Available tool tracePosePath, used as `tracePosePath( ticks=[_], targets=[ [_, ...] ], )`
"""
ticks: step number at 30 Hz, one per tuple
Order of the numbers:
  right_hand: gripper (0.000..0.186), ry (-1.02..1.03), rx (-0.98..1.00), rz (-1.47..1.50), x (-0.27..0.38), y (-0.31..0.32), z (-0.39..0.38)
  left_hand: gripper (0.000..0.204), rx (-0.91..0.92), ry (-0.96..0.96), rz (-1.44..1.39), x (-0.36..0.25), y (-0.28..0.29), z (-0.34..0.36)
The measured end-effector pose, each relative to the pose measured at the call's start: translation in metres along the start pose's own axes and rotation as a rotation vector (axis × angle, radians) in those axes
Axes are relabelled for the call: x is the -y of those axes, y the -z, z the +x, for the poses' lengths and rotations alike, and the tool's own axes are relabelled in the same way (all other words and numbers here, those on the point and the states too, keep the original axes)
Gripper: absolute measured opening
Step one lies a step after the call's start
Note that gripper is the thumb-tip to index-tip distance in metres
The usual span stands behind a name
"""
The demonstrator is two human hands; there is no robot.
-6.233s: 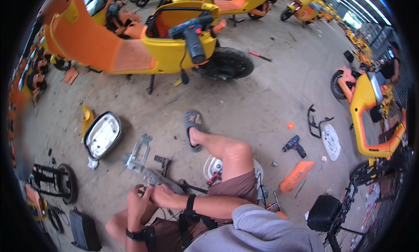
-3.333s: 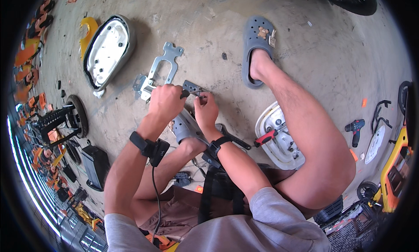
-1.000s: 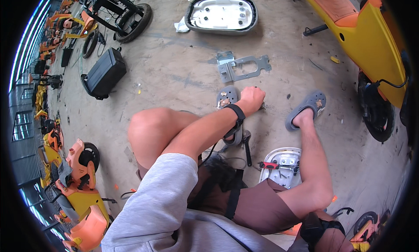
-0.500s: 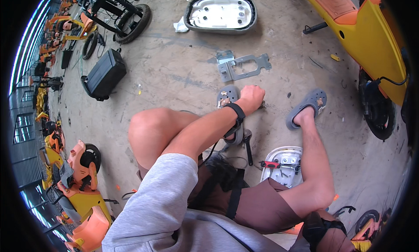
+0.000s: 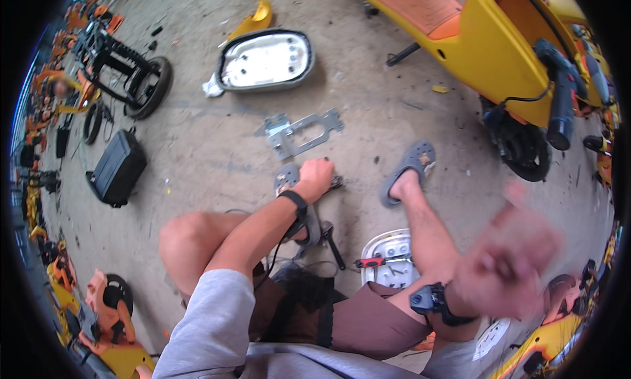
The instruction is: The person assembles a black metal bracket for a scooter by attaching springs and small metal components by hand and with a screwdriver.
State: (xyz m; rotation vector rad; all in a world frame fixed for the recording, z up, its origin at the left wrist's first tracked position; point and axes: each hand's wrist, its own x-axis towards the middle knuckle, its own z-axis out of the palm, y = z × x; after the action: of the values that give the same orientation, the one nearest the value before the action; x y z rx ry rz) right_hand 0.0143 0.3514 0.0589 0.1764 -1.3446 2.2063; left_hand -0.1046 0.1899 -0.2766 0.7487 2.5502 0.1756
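My left hand (image 5: pixel 317 180) is closed low over the floor, beside the grey clog (image 5: pixel 286 176) on my left foot. A small dark metal piece (image 5: pixel 336 182) shows at its knuckles; what the fingers hold is hidden. My right hand (image 5: pixel 509 264) is raised at the right, smeared by motion, so its fingers cannot be read. A dark spot shows in its palm. Beyond my left hand lies a flat grey metal bracket (image 5: pixel 309 131). Behind it, a dark tool with a long handle (image 5: pixel 334 247) lies near my left heel. A red-handled screwdriver (image 5: pixel 372 263) rests across a white tray-like shell (image 5: pixel 388 238) holding small screws.
An upturned seat (image 5: pixel 266 60) with a white underside lies ahead, near a yellow curved panel (image 5: pixel 256 19). A black box (image 5: pixel 118 167) sits at the left, below a black wheeled frame (image 5: pixel 121 70). A yellow and orange scooter (image 5: pixel 486 70) stands at the right.
My right hand has come into view at the right, lifted. My view has swung right and slightly up, so floor things appear further left and lower. My left hand stays closed near the clog.
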Motion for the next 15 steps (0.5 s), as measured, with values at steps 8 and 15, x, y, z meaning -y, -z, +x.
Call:
tracePosePath(
  ticks=[8,15],
  targets=[
    [0.057,-0.352,-0.383,0.242,-0.033,0.039,0.019,0.016,0.025,0.015,0.058,-0.004,0.0,0.002],
    [0.01,-0.371,-0.252,0.311,-0.044,0.043,0.013,0.016,0.029,0.019,0.058,-0.005,0.001,-0.001]
  ],
)
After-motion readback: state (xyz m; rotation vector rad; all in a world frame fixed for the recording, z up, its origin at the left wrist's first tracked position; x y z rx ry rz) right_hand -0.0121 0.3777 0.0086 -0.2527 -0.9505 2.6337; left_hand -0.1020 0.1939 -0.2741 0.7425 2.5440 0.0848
